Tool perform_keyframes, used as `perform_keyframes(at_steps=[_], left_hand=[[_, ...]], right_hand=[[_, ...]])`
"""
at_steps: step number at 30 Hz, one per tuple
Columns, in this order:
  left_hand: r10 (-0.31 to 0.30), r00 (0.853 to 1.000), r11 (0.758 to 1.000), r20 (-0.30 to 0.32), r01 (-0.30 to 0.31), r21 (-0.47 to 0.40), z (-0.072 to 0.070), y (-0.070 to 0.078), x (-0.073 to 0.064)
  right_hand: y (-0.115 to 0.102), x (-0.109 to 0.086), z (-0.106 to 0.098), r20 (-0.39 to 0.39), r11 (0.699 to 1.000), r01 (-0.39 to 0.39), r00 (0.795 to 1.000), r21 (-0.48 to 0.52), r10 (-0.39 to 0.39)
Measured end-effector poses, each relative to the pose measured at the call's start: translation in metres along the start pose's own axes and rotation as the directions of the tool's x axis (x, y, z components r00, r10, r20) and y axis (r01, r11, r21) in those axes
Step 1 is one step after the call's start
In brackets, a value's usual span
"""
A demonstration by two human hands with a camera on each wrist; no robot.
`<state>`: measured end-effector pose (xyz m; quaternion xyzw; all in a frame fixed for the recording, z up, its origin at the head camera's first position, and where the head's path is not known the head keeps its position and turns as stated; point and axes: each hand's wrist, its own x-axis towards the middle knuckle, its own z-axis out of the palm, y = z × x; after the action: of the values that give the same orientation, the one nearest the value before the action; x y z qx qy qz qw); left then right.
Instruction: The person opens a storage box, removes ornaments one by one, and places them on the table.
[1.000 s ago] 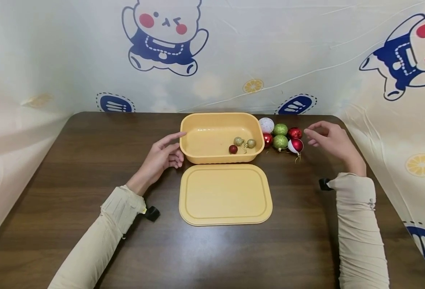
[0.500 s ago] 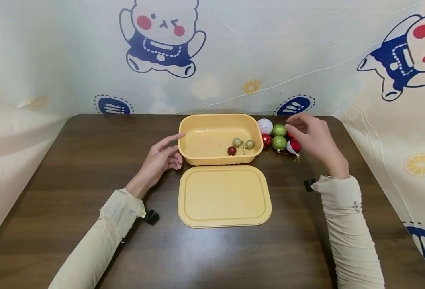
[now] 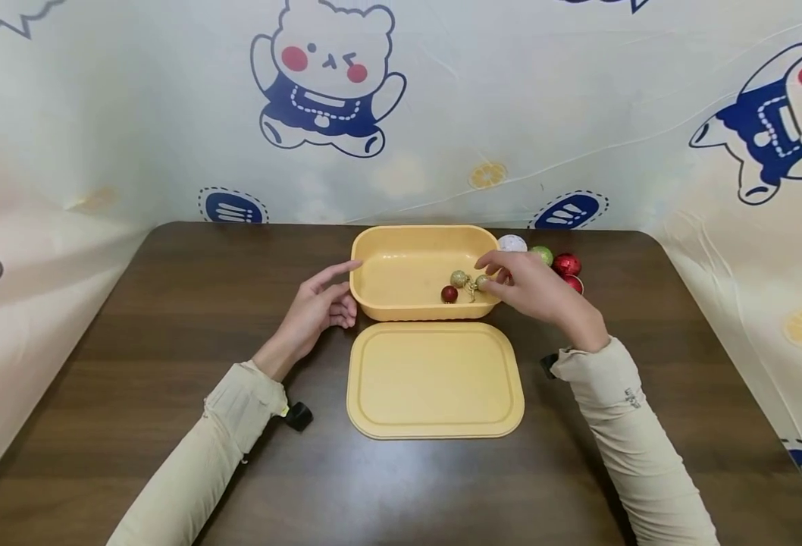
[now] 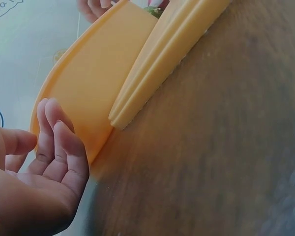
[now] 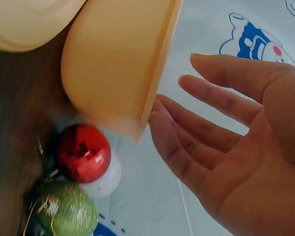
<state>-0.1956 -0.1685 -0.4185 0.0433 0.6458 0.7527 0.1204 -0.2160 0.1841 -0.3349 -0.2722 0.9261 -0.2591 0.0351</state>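
A yellow plastic box [image 3: 401, 312] stands at the back of the table. Inside it, toward the right, lie two small gold baubles [image 3: 458, 278] and a small dark red bauble [image 3: 449, 294]. My left hand [image 3: 314, 309] is at the box's left end, its extended index finger touching the rim and the other fingers loosely bent. Over the right rim reaches my right hand [image 3: 537, 288], fingertips above the gold baubles. In the right wrist view its thumb and fingers stand apart, holding nothing. A larger red bauble [image 5: 83, 153] and a green bauble [image 5: 66, 211] lie beside the box.
The yellow lid [image 3: 435, 381] lies flat in front of the box. To the box's right, partly hidden by my right hand, are a white bauble [image 3: 512, 243] and more red and green ones. A printed cloth [image 3: 442, 114] hangs behind the brown table [image 3: 135, 364].
My right hand has moved left from beside the large baubles, across them, to the box's right rim. The left hand has stayed at the box. The head view has shifted slightly.
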Motion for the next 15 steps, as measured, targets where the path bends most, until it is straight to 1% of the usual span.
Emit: perform_keyframes(at_steps=[3, 5, 8, 10, 12, 15], left_hand=[[-0.001, 1.000, 1.000, -0.005, 0.001, 0.004, 0.000, -0.002, 0.000], [0.000, 1.000, 1.000, -0.011, 0.000, 0.009, 0.000, -0.003, -0.001], [-0.001, 1.000, 1.000, -0.016, 0.001, 0.012, -0.001, -0.002, -0.001], [-0.001, 1.000, 1.000, -0.009, 0.001, 0.016, -0.001, -0.001, 0.000], [0.004, 1.000, 1.000, -0.004, -0.004, 0.025, -0.002, 0.001, 0.000], [0.009, 1.000, 1.000, 0.001, -0.009, 0.030, 0.000, -0.002, 0.001]], right_hand=[[-0.004, 0.007, 0.007, 0.038, 1.000, -0.006, 0.999, 0.025, 0.005], [-0.005, 0.013, 0.012, 0.093, 0.999, -0.007, 0.996, 0.052, 0.002], [-0.004, 0.022, 0.021, 0.195, 0.998, -0.004, 0.981, 0.068, -0.010], [-0.004, 0.028, 0.027, 0.237, 0.998, 0.000, 0.971, 0.066, -0.016], [-0.004, 0.034, 0.032, 0.240, 0.999, 0.004, 0.971, 0.048, -0.015], [-0.002, 0.037, 0.039, 0.221, 1.000, -0.010, 0.975, 0.009, 0.007]])
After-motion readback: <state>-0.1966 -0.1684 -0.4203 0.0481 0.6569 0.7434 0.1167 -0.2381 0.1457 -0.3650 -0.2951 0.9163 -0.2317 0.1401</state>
